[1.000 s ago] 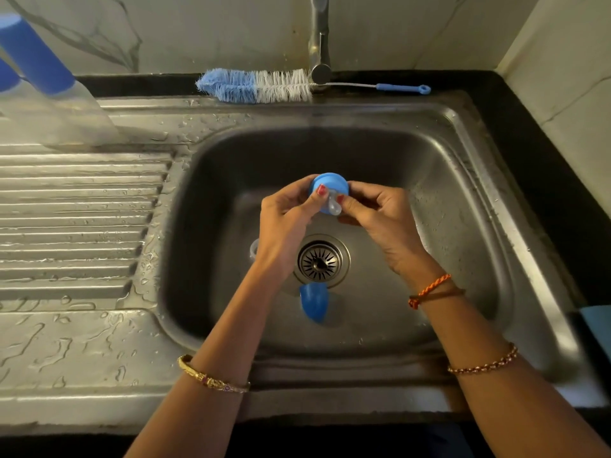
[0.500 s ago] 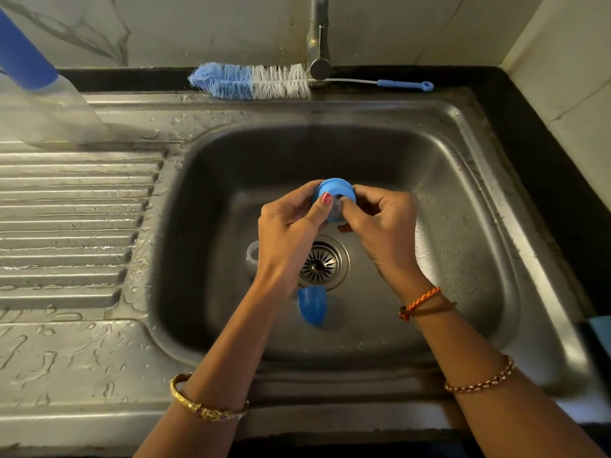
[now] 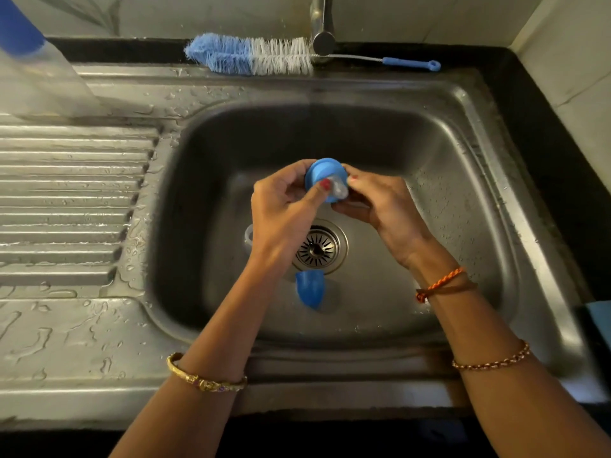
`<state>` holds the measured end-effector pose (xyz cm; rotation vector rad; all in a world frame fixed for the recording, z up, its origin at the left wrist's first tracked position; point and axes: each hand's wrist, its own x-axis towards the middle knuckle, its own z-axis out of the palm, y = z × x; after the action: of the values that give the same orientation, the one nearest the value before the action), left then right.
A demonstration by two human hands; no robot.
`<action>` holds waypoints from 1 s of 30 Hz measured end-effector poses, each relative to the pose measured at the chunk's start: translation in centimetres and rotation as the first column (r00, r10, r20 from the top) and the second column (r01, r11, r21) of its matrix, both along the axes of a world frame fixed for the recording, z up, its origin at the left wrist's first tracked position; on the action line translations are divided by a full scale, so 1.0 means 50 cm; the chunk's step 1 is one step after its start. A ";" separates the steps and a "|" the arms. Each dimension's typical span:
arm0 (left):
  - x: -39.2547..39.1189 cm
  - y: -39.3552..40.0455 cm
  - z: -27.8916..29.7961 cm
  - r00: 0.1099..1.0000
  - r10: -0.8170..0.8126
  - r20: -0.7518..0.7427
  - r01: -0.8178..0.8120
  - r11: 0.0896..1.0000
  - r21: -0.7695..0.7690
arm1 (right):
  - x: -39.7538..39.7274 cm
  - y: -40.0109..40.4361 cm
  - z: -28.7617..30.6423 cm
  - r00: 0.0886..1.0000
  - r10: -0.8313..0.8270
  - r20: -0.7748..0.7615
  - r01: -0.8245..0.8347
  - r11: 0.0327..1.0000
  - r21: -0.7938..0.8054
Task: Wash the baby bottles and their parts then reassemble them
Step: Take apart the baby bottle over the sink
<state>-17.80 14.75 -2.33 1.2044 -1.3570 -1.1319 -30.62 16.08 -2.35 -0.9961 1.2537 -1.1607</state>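
Observation:
Over the steel sink basin (image 3: 429, 200), my left hand (image 3: 284, 209) and my right hand (image 3: 380, 203) both grip a blue bottle collar ring (image 3: 319, 171). A clear silicone teat (image 3: 339, 190) sticks out of the ring toward me, and my left thumb presses beside it. A blue bottle cap (image 3: 310, 288) lies on the basin floor just in front of the drain (image 3: 319, 247). A clear ring-like part (image 3: 248, 234) peeks out on the basin floor behind my left hand, mostly hidden. A clear baby bottle with a blue top (image 3: 36, 71) stands at the far left.
A blue and white bottle brush (image 3: 251, 56) lies along the sink's back ledge, beside the tap (image 3: 322, 24). The wet ribbed draining board (image 3: 66, 200) spreads to the left. A black counter and a tiled wall border the right side.
The ring has been turned between my hands, so the clear teat now shows facing me. Both hands stay over the drain area.

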 end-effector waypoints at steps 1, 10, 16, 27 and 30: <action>0.001 -0.003 0.000 1.000 0.017 -0.016 -0.016 1.000 0.021 | -0.001 0.000 0.001 0.999 0.018 0.031 -0.018 1.000 0.016; 0.006 -0.005 -0.003 1.000 0.028 -0.013 -0.028 0.999 -0.023 | -0.006 0.008 0.008 0.990 0.136 0.027 -0.135 0.989 -0.058; 0.006 -0.001 0.001 0.999 -0.046 0.029 0.048 0.997 -0.057 | 0.009 0.010 0.008 0.998 0.017 -0.054 -0.023 0.994 -0.109; -0.003 0.012 0.013 0.965 -0.170 -0.198 0.189 0.979 0.082 | -0.002 0.005 -0.004 0.980 -0.162 -0.117 0.149 0.982 -0.117; -0.001 0.007 0.011 0.969 -0.139 -0.205 0.170 0.976 0.138 | -0.005 0.005 -0.008 0.980 -0.158 -0.118 0.147 0.984 -0.101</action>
<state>-17.87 15.09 -1.78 1.0781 -1.2488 -1.4498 -30.87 16.35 -2.74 -1.0695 1.4067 -1.3010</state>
